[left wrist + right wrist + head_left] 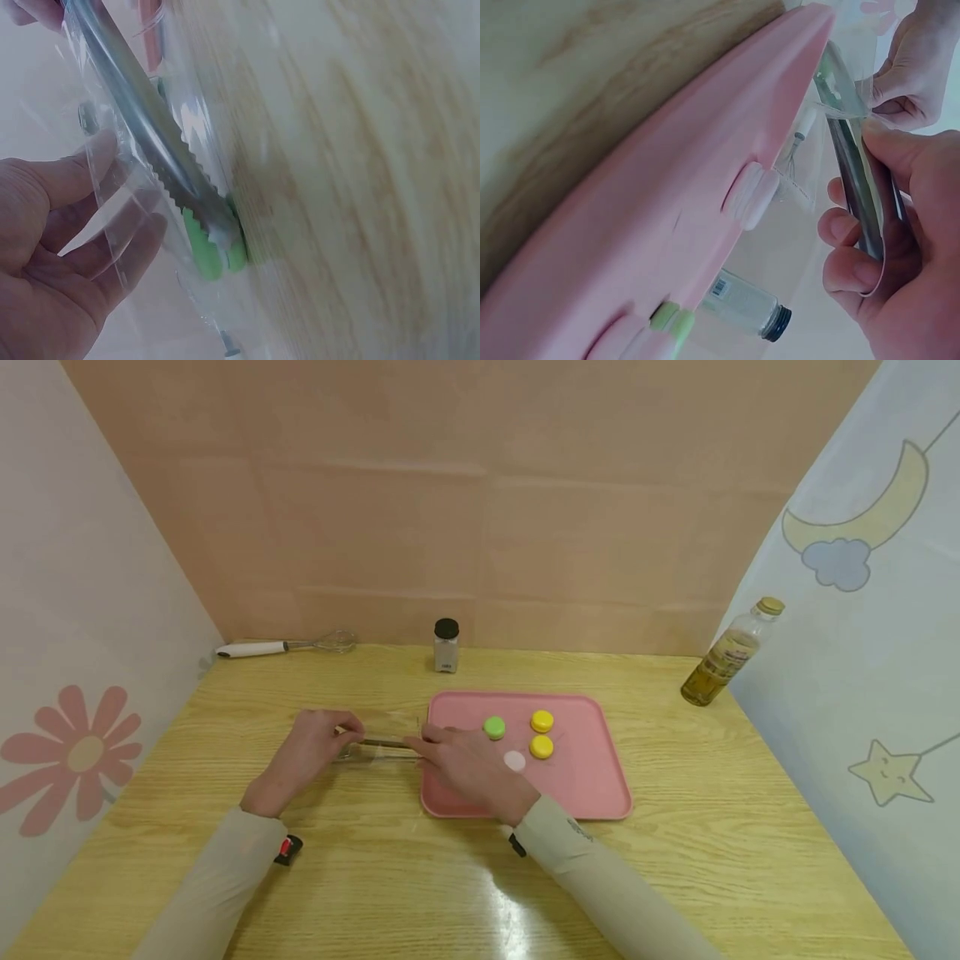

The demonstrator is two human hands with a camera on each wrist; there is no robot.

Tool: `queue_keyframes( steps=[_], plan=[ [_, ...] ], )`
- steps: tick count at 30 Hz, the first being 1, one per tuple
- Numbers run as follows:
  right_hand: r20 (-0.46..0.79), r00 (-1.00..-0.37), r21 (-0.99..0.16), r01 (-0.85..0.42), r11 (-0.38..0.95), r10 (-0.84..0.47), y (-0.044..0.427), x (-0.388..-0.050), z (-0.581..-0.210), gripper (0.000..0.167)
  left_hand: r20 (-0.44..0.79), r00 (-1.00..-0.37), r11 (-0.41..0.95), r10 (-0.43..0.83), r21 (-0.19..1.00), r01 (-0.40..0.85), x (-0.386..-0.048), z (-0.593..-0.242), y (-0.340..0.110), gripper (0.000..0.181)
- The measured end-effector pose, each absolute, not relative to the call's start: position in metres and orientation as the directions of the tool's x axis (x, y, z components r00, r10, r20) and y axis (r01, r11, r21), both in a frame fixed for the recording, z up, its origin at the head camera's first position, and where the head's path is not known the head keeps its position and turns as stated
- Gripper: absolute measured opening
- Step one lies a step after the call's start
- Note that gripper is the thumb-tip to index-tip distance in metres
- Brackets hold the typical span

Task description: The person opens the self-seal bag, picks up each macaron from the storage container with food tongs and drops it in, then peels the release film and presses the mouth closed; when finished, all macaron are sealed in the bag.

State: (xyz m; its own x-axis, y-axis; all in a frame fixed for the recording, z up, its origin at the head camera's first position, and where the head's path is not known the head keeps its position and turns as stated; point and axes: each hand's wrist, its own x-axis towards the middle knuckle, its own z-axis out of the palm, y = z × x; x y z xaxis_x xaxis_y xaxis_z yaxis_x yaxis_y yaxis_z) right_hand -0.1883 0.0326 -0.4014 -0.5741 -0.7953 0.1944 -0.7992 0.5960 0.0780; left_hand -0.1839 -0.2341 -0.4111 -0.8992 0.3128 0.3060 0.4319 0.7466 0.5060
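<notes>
My right hand (476, 768) grips the metal tongs (855, 180) by their handle end, above the left side of the pink tray (592, 781). The tongs' serrated tips reach into a clear plastic bag (196, 124) and clasp a green macaron (202, 251) in the left wrist view. At the bag's edge, my left hand (303, 756) holds the thin film between thumb and fingers. Another green macaron (494, 727), two yellow macarons (542, 721) and a pale macaron (514, 761) lie on the tray.
A small jar with a black lid (446, 647) stands behind the tray. The whisk (258, 649) lies at the back left, along the wall. An oil bottle (723, 660) stands at the back right. Walls border the wooden table (405, 893) at the back and sides.
</notes>
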Motion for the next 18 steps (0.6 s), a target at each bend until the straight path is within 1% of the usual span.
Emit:
queue_keyframes(
  steps=[4,8,11,14,18],
  plan=[
    [0.210,-0.563,0.109,-0.799,0.591,-0.799,0.040,-0.186,-0.400,0.039,0.286,-0.911,0.755,0.298,0.513,0.408,-0.183,-0.411,-0.233,0.004],
    [0.228,-0.556,0.166,-0.787,0.595,-0.799,0.053,-0.183,-0.400,0.038,0.267,-0.920,0.764,0.286,0.517,0.387,-0.182,-0.411,-0.233,0.004],
    [0.234,-0.537,0.212,-0.785,0.581,-0.811,0.064,-0.179,-0.400,0.038,0.260,-0.922,0.764,0.288,0.518,0.385,-0.183,-0.411,-0.234,0.004],
    [0.245,-0.529,0.216,-0.787,0.578,-0.812,0.077,-0.174,-0.399,0.040,0.251,-0.924,0.759,0.289,0.528,0.381,-0.183,-0.410,-0.234,0.003],
    [0.283,-0.548,0.197,-0.770,0.607,-0.787,0.093,-0.167,-0.397,0.042,0.243,-0.927,0.755,0.287,0.538,0.375,-0.183,-0.411,-0.234,0.004]
  ],
)
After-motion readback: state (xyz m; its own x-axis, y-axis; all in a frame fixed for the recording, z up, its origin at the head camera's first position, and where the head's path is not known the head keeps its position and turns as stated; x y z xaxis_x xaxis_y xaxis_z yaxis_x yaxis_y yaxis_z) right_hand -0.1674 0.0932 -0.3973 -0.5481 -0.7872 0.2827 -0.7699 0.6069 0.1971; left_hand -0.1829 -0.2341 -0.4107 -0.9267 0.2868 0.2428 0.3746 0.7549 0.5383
